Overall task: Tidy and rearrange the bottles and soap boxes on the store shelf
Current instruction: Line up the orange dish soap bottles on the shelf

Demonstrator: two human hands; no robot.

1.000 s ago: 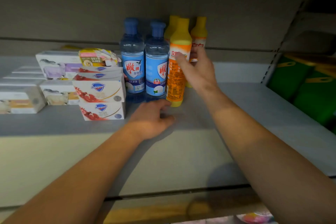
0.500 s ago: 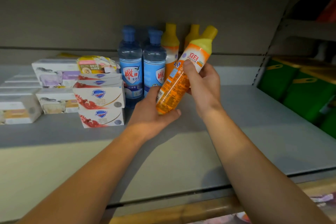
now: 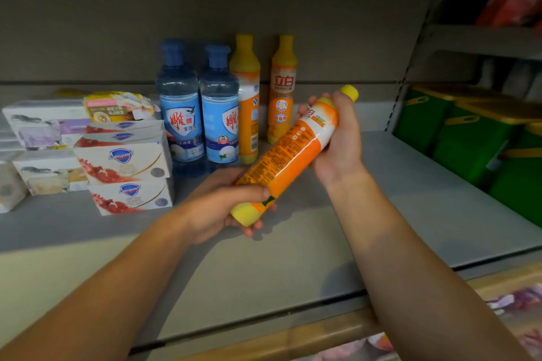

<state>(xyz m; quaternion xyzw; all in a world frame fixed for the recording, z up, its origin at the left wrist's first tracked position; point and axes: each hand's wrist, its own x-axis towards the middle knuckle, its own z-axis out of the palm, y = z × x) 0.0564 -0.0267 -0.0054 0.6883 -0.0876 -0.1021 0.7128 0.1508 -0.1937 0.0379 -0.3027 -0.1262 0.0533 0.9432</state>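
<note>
The orange dish-soap bottle is held off the shelf, tilted with its yellow cap toward 1 o'clock and its yellow base toward 7 o'clock. The left hand cradles the base, thumb across the top and fingers curled beneath; the right hand wraps the shoulder just below the cap. Both sets of fingers are closed on the bottle, none spread.

It looks like a full plastic squeeze bottle, so probably moderately heavy, with walls that give a little under pressure. The glossy printed sleeve is likely slick, so a firm grip round the narrower shoulder, with support under the base, seems the safest hold; pinching by the cap alone risks it swinging or popping open. It should survive a knock, but a tall, narrow bottle tips easily when set down.

At 11 o'clock from it stand two more orange bottles upright at the back of the shelf, slightly apart. Just left of them, two blue-capped clear bottles stand touching. Farther toward 9 o'clock, Safeguard soap boxes are stacked, with paler soap boxes behind and beside them. Green packages fill the neighbouring bay at 3 o'clock.
</note>
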